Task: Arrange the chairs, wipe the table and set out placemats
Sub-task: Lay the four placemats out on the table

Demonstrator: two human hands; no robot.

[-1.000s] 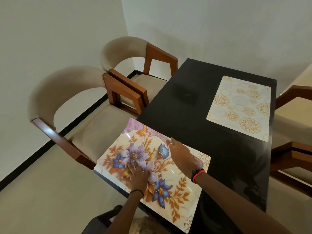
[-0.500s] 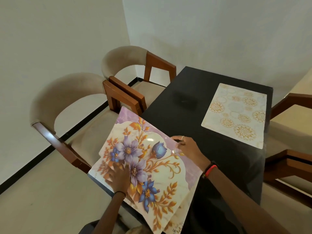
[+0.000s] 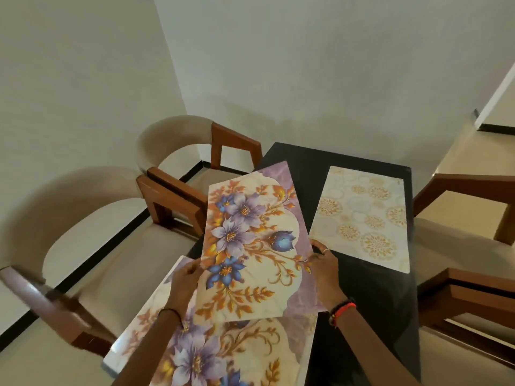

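A floral placemat (image 3: pixel 250 240) with purple and blue flowers is lifted above the black table (image 3: pixel 362 299), tilted with its far end over the table's left side. My left hand (image 3: pixel 185 282) pinches its left edge and my right hand (image 3: pixel 324 267) grips its right edge. A second floral placemat (image 3: pixel 223 355) lies flat below on the table's near left corner. A pale placemat with gold medallions (image 3: pixel 365 218) lies on the far right of the table.
Two beige chairs with wooden arms, a near chair (image 3: pixel 92 246) and a far chair (image 3: pixel 181 151), stand along the table's left side. Two more wooden chair frames, one far (image 3: pixel 459 196) and one near (image 3: pixel 468 293), stand on the right. White walls close the corner behind.
Both hands have lifted the top floral placemat off the stack and carried it up and toward the table's far left. A second floral mat is now exposed beneath.
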